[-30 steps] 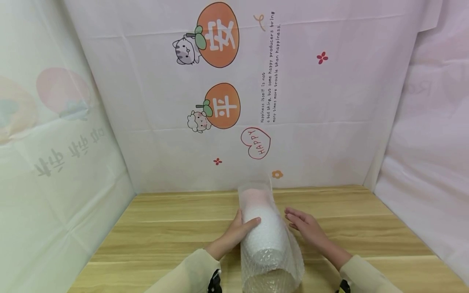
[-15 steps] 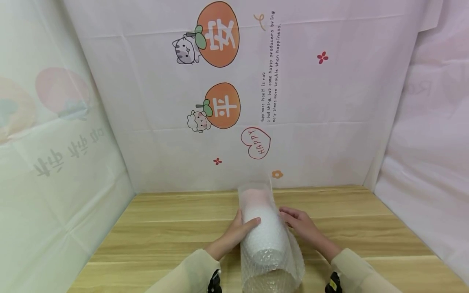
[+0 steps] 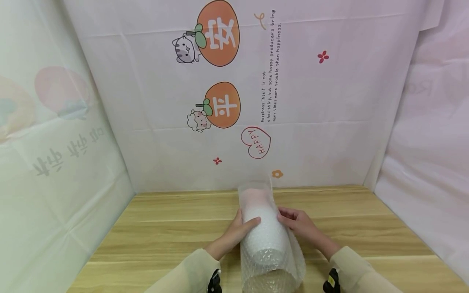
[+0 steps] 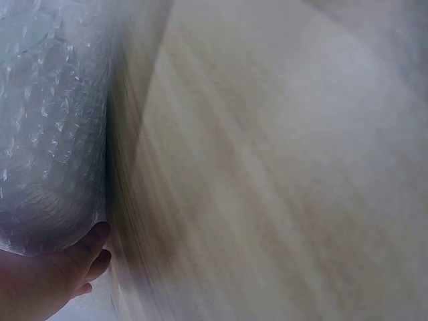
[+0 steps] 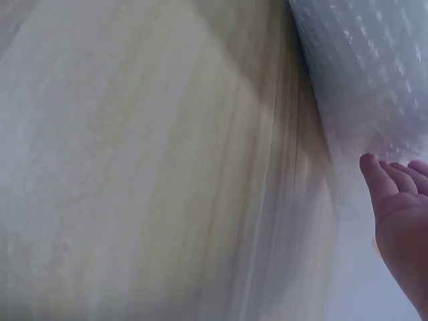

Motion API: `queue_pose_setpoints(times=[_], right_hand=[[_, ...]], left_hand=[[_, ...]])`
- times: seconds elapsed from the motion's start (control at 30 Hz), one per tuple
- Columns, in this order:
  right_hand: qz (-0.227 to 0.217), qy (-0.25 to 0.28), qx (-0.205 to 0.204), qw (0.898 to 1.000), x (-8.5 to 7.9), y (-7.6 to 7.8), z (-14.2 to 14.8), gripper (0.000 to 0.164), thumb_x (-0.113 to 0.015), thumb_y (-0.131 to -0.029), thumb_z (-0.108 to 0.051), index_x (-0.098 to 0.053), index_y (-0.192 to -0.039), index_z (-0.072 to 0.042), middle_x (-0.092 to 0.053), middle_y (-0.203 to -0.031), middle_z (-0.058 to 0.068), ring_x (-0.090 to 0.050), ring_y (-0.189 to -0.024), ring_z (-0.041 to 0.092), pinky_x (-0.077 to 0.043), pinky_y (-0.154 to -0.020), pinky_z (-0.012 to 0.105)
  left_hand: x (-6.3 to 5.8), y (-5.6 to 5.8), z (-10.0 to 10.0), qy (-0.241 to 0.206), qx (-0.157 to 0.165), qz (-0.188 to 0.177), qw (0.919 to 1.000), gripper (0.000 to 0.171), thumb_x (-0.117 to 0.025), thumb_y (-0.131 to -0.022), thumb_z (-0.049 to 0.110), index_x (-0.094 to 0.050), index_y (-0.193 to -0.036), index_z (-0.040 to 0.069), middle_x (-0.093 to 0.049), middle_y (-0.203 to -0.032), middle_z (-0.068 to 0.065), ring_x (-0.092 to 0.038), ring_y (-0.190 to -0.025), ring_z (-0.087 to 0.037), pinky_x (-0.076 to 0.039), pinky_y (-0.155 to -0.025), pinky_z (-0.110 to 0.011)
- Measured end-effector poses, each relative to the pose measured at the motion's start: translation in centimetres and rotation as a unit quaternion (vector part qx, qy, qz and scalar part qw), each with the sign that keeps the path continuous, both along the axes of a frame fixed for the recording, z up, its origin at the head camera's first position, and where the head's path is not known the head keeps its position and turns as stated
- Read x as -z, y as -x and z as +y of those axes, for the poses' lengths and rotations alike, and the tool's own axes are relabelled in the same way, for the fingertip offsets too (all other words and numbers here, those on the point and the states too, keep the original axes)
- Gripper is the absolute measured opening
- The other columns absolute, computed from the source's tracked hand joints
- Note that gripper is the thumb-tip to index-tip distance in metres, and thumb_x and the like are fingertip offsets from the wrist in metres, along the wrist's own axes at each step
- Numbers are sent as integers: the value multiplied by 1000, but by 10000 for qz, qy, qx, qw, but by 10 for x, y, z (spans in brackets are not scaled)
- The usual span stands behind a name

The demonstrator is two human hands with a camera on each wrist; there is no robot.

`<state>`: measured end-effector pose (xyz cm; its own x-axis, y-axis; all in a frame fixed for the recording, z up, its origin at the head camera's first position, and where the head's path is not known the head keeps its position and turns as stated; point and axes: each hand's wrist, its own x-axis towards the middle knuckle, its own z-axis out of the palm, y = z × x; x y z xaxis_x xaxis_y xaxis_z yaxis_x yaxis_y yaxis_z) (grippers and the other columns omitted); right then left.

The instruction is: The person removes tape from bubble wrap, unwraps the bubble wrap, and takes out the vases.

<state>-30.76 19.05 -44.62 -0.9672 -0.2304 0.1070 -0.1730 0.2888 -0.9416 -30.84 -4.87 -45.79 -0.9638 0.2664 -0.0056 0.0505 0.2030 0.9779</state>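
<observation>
A white, bottle-shaped object (image 3: 265,232) lies in a sleeve of clear bubble wrap (image 3: 272,280), its narrower pinkish end pointing to the back wall. The wrap hides what kind of thing it is. My left hand (image 3: 234,234) grips the bundle from the left, thumb across its top. At the right side, my right hand (image 3: 298,224) pinches the wrap between thumb and fingers. The left wrist view has the left hand (image 4: 57,274) against the bubbly surface (image 4: 53,134). In the right wrist view, the right fingertips (image 5: 368,160) are at the wrap (image 5: 374,73).
The bundle rests on a wood-grain table (image 3: 165,236). White cloth printed with cartoon fruit hangs as a back wall (image 3: 311,122), and more cloth closes in the left side (image 3: 73,203) and right side (image 3: 425,195). Dark bands circle both wrists over pale sleeves (image 3: 194,268).
My right hand has moved left, from just beside the bundle to the wrap's right side, and its thumb has closed onto it. The left hand and the bundle have stayed in place.
</observation>
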Motion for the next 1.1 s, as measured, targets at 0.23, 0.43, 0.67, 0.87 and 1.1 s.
queue_pose_setpoints(times=[0.23, 0.43, 0.67, 0.87, 1.1], right_hand=[[-256, 478, -295, 9981, 3, 3, 8, 56, -62, -97, -24, -45, -141, 7, -49, -139, 23, -50, -122, 28, -49, -86, 25], [-335, 616, -271, 9972, 3, 4, 9, 57, -63, -96, -24, -46, -140, 8, -50, -138, 23, -50, -123, 30, -49, -88, 28], [-418, 648, -144, 9969, 3, 5, 9, 56, -64, -96, -24, -47, -138, 8, -51, -138, 23, -51, -123, 29, -48, -93, 34], [-374, 542, -85, 9978, 5, 5, 9, 55, -64, -96, -26, -49, -137, 7, -52, -137, 22, -52, -122, 28, -48, -94, 37], [-105, 105, 163, 9998, 4, 2, 7, 50, -61, -97, -29, -55, -134, 4, -56, -133, 19, -55, -118, 26, -50, -89, 38]], left_hand=[[0, 0, 0, 39, -24, 13, 10000, 105, -64, -88, 52, -4, -153, -4, -12, -156, -28, -17, -141, -43, -21, -111, -55], [1, 1, 0, 16, -14, 3, 10000, 105, -64, -88, 52, -4, -153, -4, -12, -156, -28, -17, -142, -42, -20, -111, -55], [0, 0, 0, 10, 36, 13, 10000, 105, -64, -88, 53, -3, -154, -3, -11, -157, -27, -15, -142, -42, -20, -111, -55], [0, 0, 0, 29, -2, 10, 10000, 106, -64, -88, 52, -3, -153, -4, -11, -157, -27, -15, -142, -42, -18, -112, -55], [0, 0, 0, 82, -8, 6, 10000, 106, -64, -88, 53, -3, -153, -4, -10, -157, -27, -14, -142, -42, -18, -112, -55]])
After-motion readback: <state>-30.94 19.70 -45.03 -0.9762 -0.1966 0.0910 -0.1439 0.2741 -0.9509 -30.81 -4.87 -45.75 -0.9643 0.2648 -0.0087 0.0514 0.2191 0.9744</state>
